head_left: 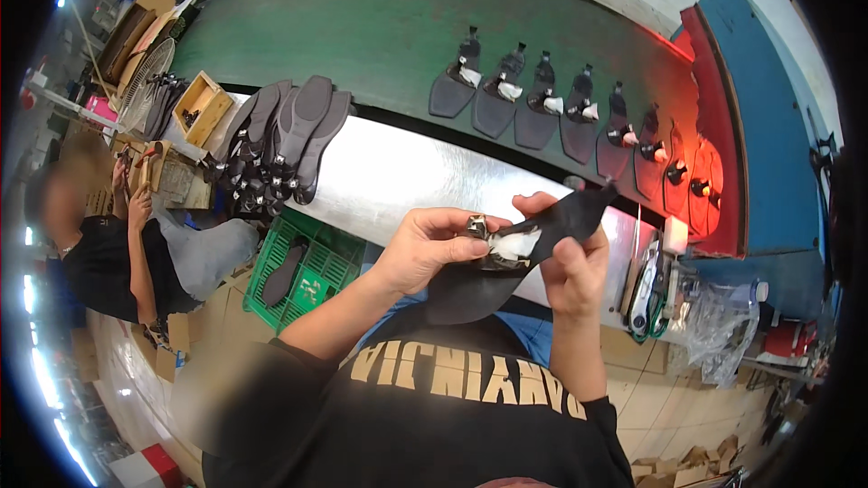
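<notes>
A black sandal [461, 298] with a flat, square-toed sole is held up in front of my chest, its narrow heel end tilted toward the upper right. My right hand [583, 276] grips the narrow part of the sole, the thumb on the near face. The fingers of my left hand [418, 251] pinch the sandal's strap, beside a shiny metallic ornament [476, 225]. White wrapping [517, 244] sits under the strap between both hands. Part of the strap is hidden by my left fingers.
Several similar sandals [495, 101] stand in a row on the green conveyor belt [334, 32], leading into a red-lit blue machine [768, 99]. Dark soles [312, 117] are piled at the left of the metal ledge [362, 167]. Below is a green crate [316, 276]; a co-worker [117, 253] sits left.
</notes>
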Tool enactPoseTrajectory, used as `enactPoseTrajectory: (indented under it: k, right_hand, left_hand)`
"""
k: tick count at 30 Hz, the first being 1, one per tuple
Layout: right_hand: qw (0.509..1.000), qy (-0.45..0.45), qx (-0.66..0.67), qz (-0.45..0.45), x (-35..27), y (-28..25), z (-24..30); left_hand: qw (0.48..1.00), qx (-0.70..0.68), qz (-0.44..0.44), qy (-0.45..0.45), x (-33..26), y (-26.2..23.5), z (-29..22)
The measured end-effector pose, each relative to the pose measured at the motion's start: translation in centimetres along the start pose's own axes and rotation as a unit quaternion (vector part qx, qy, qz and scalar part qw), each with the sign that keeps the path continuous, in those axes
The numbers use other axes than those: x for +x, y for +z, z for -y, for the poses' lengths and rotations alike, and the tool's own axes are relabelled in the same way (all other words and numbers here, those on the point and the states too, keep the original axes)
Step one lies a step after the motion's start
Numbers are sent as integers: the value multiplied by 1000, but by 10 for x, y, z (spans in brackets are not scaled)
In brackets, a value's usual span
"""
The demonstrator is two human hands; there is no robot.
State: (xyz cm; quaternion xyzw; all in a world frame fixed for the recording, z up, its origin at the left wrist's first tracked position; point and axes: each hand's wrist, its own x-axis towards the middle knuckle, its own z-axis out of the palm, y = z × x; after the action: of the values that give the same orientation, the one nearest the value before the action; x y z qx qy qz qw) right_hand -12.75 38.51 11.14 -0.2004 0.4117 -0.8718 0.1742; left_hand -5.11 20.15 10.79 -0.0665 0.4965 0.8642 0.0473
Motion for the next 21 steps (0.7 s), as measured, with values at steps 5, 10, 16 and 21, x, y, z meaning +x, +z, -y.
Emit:
enactPoseTrajectory:
  k: [5,10,16,21]
  right_hand:
    - [999,-14,27,-16,5,-10,11]
    - [955,10,-294,31,-24,-4,1]
    - [943,11,-332,-9,-32,0,-11]
    - [951,15,-307,-15,-35,-1,-19]
  left_hand:
    - [999,-39,-9,21,1,-12,8]
    - [999,-34,-23,8,-2,-23,11]
    - [998,-50,-47,16,0,-27,18]
    - [998,-26,-41,25,1,-28,19]
